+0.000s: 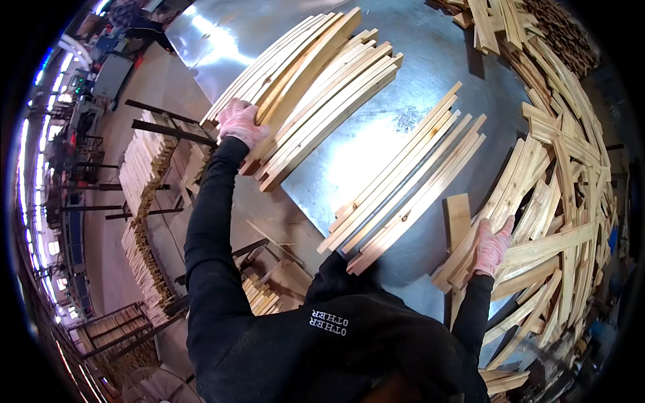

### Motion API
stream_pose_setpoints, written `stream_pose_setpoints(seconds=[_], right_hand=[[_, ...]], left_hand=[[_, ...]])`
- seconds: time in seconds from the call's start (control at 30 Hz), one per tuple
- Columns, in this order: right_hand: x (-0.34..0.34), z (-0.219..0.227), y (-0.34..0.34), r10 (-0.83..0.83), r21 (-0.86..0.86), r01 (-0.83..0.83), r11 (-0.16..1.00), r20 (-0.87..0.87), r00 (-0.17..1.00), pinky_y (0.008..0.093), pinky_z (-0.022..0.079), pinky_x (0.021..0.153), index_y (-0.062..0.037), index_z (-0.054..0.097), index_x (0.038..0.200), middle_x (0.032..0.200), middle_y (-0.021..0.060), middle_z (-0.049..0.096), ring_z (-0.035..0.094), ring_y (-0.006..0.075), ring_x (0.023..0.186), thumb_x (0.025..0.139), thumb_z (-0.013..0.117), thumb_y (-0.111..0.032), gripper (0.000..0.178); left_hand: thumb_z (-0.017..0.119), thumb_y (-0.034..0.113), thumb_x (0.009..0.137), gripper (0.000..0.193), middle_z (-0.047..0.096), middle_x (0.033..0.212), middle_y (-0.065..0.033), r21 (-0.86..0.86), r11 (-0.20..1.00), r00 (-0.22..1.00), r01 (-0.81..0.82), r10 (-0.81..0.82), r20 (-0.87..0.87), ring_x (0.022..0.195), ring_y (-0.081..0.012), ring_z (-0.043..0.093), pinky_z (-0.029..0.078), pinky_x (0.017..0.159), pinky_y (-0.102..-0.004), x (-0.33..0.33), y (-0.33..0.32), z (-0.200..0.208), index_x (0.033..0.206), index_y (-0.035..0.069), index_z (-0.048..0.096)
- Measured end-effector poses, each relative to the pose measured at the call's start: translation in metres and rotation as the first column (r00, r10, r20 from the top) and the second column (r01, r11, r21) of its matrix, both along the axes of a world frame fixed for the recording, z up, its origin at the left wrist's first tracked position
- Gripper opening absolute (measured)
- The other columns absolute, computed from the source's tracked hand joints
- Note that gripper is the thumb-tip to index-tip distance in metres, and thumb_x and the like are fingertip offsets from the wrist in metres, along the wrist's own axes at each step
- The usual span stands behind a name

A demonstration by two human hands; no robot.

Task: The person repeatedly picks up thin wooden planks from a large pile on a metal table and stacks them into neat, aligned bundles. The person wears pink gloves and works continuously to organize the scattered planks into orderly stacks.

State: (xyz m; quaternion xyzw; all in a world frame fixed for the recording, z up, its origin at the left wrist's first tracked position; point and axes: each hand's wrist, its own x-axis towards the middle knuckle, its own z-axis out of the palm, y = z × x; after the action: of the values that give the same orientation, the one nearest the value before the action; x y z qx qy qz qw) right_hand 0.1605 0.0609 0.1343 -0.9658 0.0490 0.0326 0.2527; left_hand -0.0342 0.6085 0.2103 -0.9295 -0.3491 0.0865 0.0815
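My left hand [243, 124], in a pinkish-white glove, is closed over the near ends of pale wooden slats [306, 57] grouped side by side at the metal table's left edge. Its fingertips are partly hidden against the wood. My right hand [494, 246], gloved alike, grips the near part of a pair of wooden slats [508, 185] at the edge of the jumbled heap on the right. Between my hands, a smaller group of narrow slats [410, 178] lies slanted on the table, its near ends overhanging the front edge.
The shiny metal table [363, 151] spans the middle. A loose heap of wooden pieces [571, 154] covers its right side. Past the left edge stand dark metal rack arms [168, 131] and tall stacks of slats [141, 174]. Machines [111, 77] stand farther left.
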Motion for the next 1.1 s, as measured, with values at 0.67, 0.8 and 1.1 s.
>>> stream_pose_setpoints(seconds=[0.67, 0.8, 1.1], right_hand=[[0.024, 0.007, 0.376, 0.690, 0.802, 0.570, -0.177, -0.312, 0.653, 0.0509, 0.053, 0.093, 0.0114, 0.044, 0.118, 0.111, 0.0275, 0.056, 0.061, 0.0440, 0.105, 0.097, 0.045, -0.039, 0.054], [-0.008, -0.014, 0.443, 0.708, 0.817, 0.570, -0.088, -0.351, 0.613, 0.0528, 0.052, 0.093, 0.0071, 0.045, 0.122, 0.114, 0.0260, 0.057, 0.062, 0.0433, 0.107, 0.097, 0.042, -0.042, 0.055], [-0.029, -0.018, 0.456, 0.678, 0.941, -0.013, 0.338, -0.234, 0.697, 0.0383, 0.055, 0.073, 0.0072, 0.039, 0.134, 0.075, 0.0096, 0.066, 0.066, 0.0229, 0.083, 0.096, 0.054, -0.045, 0.066]], left_hand=[[0.075, 0.038, 0.075, 0.103, 0.030, 0.154, -0.0210, -0.402, 0.908, 0.991, 0.115, -0.078, 0.108, 0.143, -0.0340, 0.029, 0.020, 0.118, -0.0378, 0.021, 0.079, -0.039, 0.153, 0.002, 0.017], [0.070, 0.046, 0.078, 0.104, 0.038, 0.145, -0.0270, -0.319, 0.948, 0.998, -0.004, -0.014, -0.053, 0.135, -0.0385, 0.039, 0.034, 0.111, -0.0463, 0.008, 0.072, -0.029, 0.153, 0.004, 0.012], [0.065, 0.052, 0.083, 0.098, 0.042, 0.141, -0.0282, -0.350, 0.935, 0.995, 0.062, -0.031, 0.092, 0.128, -0.0421, 0.046, 0.038, 0.105, -0.0514, 0.003, 0.078, -0.041, 0.154, 0.010, 0.012]])
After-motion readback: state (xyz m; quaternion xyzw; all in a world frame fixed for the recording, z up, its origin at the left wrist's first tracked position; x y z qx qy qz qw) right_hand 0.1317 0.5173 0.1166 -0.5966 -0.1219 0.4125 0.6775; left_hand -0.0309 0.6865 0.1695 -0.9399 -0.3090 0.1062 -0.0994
